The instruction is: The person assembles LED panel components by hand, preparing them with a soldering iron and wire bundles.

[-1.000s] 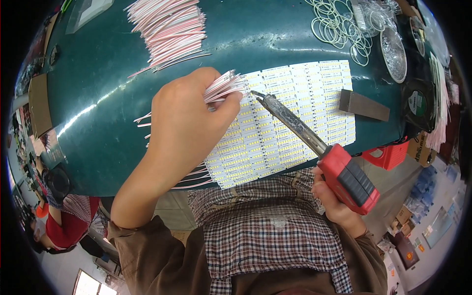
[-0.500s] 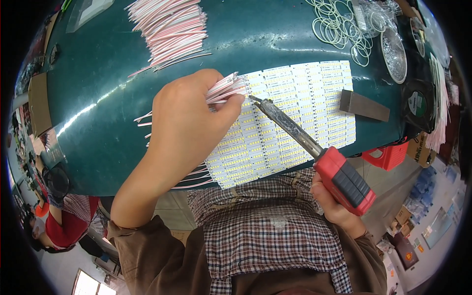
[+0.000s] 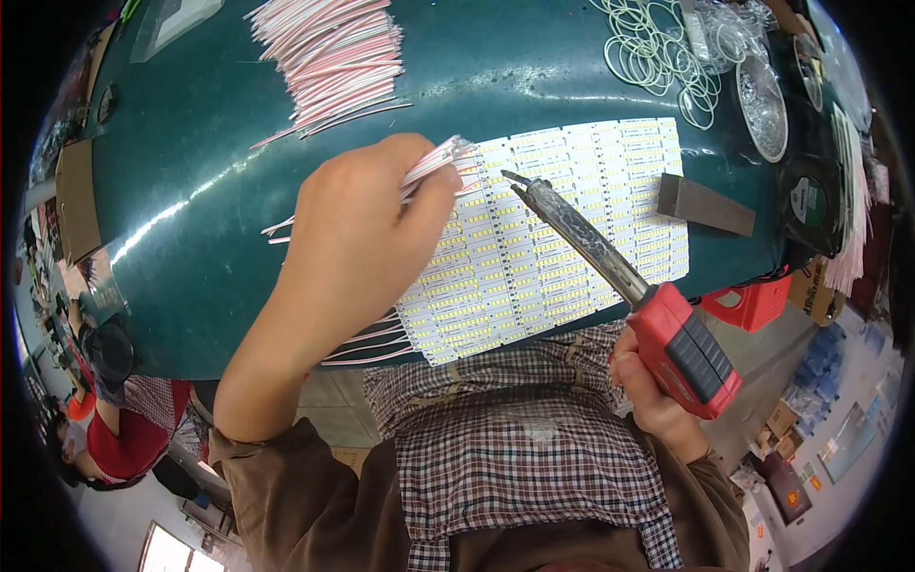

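My left hand (image 3: 367,205) is closed on a bundle of thin red and white wires (image 3: 436,164), over the upper left corner of a white LED board panel (image 3: 562,229). Yellow LEDs run in rows across the panel. Several wires (image 3: 381,340) stick out from its lower left edge, partly behind my left forearm. My right hand (image 3: 648,391) grips the red and black handle of a soldering iron (image 3: 620,272). The iron's tip hangs over the panel's upper left part, a short way right of the wire ends. Its tip appears apart from the wires.
A large pile of red and white wires (image 3: 334,62) lies at the back of the green table (image 3: 200,172). A dark rectangular block (image 3: 707,205) rests on the panel's right edge. Pale rubber bands (image 3: 658,52), an oval dish (image 3: 762,110) and a solder reel (image 3: 808,202) sit to the right.
The soldering iron has shifted right, its tip moving away from the wire ends. My left thumb has drawn back slightly toward the bundle.
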The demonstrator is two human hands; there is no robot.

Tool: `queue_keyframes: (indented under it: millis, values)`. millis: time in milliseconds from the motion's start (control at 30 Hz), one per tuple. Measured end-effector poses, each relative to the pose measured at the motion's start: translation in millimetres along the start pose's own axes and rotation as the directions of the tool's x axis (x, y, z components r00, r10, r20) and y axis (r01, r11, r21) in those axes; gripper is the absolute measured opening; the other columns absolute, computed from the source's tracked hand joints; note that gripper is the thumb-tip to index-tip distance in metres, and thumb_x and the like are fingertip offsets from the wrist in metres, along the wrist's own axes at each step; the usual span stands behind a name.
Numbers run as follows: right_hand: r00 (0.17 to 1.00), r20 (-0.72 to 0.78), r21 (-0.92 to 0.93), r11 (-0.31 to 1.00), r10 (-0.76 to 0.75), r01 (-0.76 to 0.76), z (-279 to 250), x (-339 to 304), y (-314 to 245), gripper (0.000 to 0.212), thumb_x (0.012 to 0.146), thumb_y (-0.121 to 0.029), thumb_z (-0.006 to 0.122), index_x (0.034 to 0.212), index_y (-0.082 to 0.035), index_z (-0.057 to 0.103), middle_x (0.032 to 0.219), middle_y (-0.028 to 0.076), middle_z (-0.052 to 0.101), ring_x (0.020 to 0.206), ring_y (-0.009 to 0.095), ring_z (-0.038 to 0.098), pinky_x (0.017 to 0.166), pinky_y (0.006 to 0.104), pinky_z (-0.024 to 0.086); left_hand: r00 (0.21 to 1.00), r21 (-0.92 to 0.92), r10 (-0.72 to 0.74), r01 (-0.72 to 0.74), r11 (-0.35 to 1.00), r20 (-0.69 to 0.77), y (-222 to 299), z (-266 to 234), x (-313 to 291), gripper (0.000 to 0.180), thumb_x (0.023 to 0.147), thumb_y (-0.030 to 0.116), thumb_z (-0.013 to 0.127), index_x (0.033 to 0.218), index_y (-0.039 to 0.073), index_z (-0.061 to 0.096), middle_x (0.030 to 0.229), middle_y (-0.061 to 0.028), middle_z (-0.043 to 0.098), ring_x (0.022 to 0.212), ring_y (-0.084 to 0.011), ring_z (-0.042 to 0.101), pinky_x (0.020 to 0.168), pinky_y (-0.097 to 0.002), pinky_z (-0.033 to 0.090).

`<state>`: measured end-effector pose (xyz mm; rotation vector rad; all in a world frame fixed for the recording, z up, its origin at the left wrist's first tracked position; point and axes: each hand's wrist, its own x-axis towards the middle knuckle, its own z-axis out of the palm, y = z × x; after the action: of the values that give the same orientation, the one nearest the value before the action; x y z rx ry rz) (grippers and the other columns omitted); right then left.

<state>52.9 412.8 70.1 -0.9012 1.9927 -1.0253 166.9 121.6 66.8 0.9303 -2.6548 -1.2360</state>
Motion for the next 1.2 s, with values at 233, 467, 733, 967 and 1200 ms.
queue_keyframes:
  millis: [233, 467, 733, 967, 1200]
  values:
    - [1.0, -0.013, 0.003, 1.0, 0.02, -0.02, -2, -2, 1, 0.024, 0.08, -0.005, 0.075, 0.103, 0.0, 0.068, 0.08, 0.009, 0.066, 0.061, 0.022, 0.063, 0.053, 0.0312, 0.046, 0.987, -0.023, -0.006, 0.003, 1.0, -0.161, -1, -33, 4, 0.022, 0.1, 0.016, 0.054, 0.097, -0.002, 0.067, 0.07, -0.0009, 0.058, 0.064, -0.0069, 0.051, 0.059, -0.0229, 0.041]
    - [1.0, -0.018, 0.005, 1.0, 0.02, -0.02, -3, -4, 1, 0.025, 0.079, -0.005, 0.075, 0.103, 0.0, 0.068, 0.08, 0.009, 0.066, 0.062, 0.023, 0.063, 0.054, 0.0316, 0.047, 0.994, -0.181, -0.078, 0.063, 0.982, -0.08, 20, -12, -7, 0.013, 0.093, 0.006, 0.065, 0.084, 0.001, 0.057, 0.067, 0.0013, 0.051, 0.063, -0.0035, 0.045, 0.055, -0.0221, 0.036]
    - [0.999, -0.041, -0.005, 1.0, -0.028, 0.028, -1, 1, -7, 0.021, 0.08, -0.006, 0.074, 0.099, 0.0, 0.067, 0.082, 0.01, 0.066, 0.063, 0.024, 0.064, 0.055, 0.0318, 0.049, 0.996, -0.021, -0.065, 0.064, 0.998, -0.06, 9, 11, -11, 0.017, 0.083, 0.014, 0.072, 0.084, 0.002, 0.06, 0.07, -0.0123, 0.062, 0.057, -0.0272, 0.06, 0.056, -0.0369, 0.047]
    - [0.996, -0.021, -0.053, 0.995, -0.085, 0.084, 4, 2, -3, 0.023, 0.078, -0.006, 0.076, 0.099, 0.001, 0.067, 0.084, 0.012, 0.067, 0.067, 0.026, 0.067, 0.057, 0.0324, 0.052, 0.994, 0.011, -0.001, 0.002, 1.0, -0.109, 4, 17, -13, 0.018, 0.081, 0.013, 0.073, 0.084, 0.002, 0.059, 0.077, -0.0123, 0.062, 0.064, -0.0288, 0.061, 0.059, -0.0373, 0.048]
    - [0.994, 0.015, -0.022, 0.994, -0.109, 0.11, 6, 8, -3, 0.025, 0.076, -0.004, 0.076, 0.099, 0.002, 0.068, 0.085, 0.013, 0.067, 0.067, 0.026, 0.067, 0.057, 0.0321, 0.052, 0.991, 0.042, 0.039, -0.034, 0.999, -0.131, 0, 20, -14, 0.018, 0.079, 0.012, 0.073, 0.084, 0.002, 0.059, 0.078, -0.0129, 0.062, 0.068, -0.0313, 0.062, 0.061, -0.0383, 0.048]
